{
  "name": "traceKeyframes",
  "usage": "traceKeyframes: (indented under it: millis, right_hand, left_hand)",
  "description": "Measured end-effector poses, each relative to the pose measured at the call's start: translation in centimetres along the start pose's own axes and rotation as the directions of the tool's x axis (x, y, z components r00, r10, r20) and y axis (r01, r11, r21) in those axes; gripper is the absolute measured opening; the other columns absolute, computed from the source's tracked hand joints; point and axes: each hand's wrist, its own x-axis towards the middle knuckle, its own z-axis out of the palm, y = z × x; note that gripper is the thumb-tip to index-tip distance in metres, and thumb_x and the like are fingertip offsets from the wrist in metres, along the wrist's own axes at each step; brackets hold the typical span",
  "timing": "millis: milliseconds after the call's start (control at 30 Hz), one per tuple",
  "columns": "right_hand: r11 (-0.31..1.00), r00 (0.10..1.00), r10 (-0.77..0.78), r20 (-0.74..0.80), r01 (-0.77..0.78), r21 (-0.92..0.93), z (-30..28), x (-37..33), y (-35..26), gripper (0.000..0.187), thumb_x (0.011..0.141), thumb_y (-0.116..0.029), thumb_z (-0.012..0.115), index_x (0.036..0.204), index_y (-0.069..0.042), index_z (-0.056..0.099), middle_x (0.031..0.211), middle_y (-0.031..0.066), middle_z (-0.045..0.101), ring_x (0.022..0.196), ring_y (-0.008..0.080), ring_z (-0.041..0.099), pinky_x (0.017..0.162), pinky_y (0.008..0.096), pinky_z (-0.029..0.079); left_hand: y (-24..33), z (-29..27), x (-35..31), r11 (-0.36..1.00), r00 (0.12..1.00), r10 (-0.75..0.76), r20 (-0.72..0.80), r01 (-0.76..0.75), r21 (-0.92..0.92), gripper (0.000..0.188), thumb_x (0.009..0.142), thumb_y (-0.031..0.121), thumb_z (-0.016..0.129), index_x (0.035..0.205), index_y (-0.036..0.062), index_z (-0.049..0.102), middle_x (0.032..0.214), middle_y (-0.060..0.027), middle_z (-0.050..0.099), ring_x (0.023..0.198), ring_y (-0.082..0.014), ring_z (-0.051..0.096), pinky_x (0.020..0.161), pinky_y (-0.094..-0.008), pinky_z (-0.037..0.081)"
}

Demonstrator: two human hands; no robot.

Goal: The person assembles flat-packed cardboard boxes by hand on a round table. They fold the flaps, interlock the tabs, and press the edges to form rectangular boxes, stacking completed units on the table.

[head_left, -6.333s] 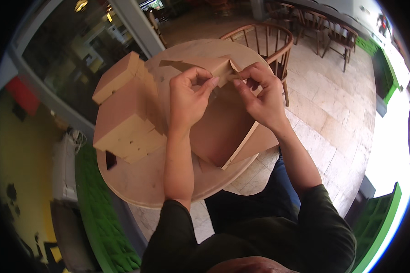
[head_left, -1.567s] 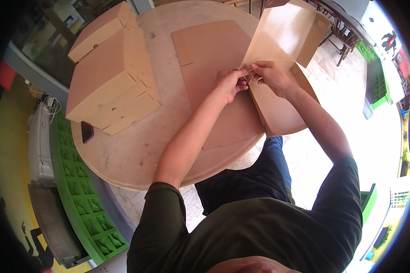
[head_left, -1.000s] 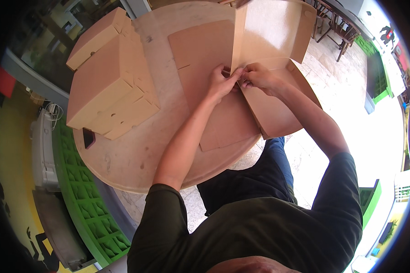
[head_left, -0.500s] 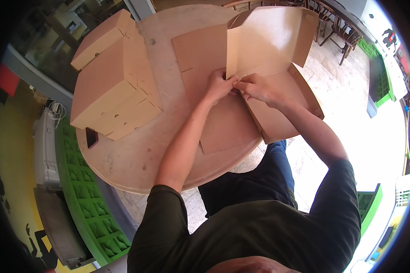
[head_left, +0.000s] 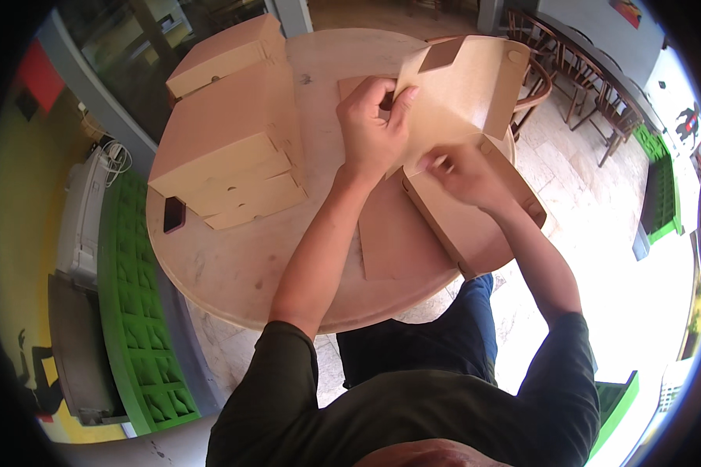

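Left hand (head_left: 376, 128), mine: one, pinching the left edge of the lid (head_left: 463, 97) between thumb and fingers, the thumb on the inner side.

Right hand (head_left: 461, 175), mine: one, blurred, fingers curled, over the near left corner region of the tray (head_left: 487, 233), just below the fold; whether it grips anything I cannot tell.

Box: one, brown card, open, at the right side of the table (head_left: 249, 272), partly over its edge. Lid raised at the back, inner face toward me, with a shine on it and a dark four-sided patch at its upper left. Tray toward me, its walls standing.

Sheet (head_left: 401, 245): one, brown card, lying flat on the table, just left of the tray; its right part is hidden by the box.

Boxes (head_left: 218, 128): several, brown card, closed, stacked on the left of the table, well apart from my hands; round holes in the near sides.

Phone (head_left: 174, 215): one, dark, at the table's left edge, near the boxes.

Chair (head_left: 536, 87): one, brown wood, behind the lid, partly hidden.
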Motion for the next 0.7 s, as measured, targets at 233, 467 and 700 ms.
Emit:
traceKeyframes:
  millis: [233,467,700]
  right_hand:
    - [0.771,0.83,-0.258,-0.494,0.485,0.412,-6.7,-1.5,-8.3,0.045,0.111,-0.041,0.057,0.117,0.002,0.07,0.102,0.0077,0.075,0.084,0.0126,0.067,0.081,0.0298,0.05]
    - [0.889,0.78,-0.303,-0.548,0.439,0.134,-5.7,-1.0,-8.5,0.019,0.098,-0.009,0.075,0.11,0.006,0.072,0.09,0.0048,0.077,0.078,0.0092,0.068,0.073,0.0258,0.054]
    - [0.78,0.752,-0.264,-0.604,0.535,0.325,-3.4,-1.4,-7.8,0.016,0.098,-0.004,0.076,0.111,0.005,0.074,0.092,0.0074,0.079,0.08,0.0098,0.071,0.075,0.0253,0.057]
  left_hand:
    - [2.1,-1.3,1.8,0.954,0.96,0.266,0.088,-0.275,0.115,0.007,0.099,0.001,0.069,0.094,-0.0023,0.066,0.084,-0.0114,0.064,0.067,-0.0252,0.061,0.061,-0.036,0.048]
    - [4.7,-2.5,3.1,0.986,0.986,0.167,0.012,-0.167,-0.016,0.006,0.099,0.001,0.072,0.1,-0.005,0.071,0.09,-0.0066,0.068,0.075,-0.0134,0.062,0.068,-0.0288,0.051]
    - [7.9,-2.0,2.4,0.981,0.995,-0.096,0.04,0.102,-0.165,0.012,0.089,-0.001,0.08,0.084,-0.0015,0.07,0.08,-0.0048,0.065,0.062,-0.0096,0.061,0.056,-0.0264,0.047]
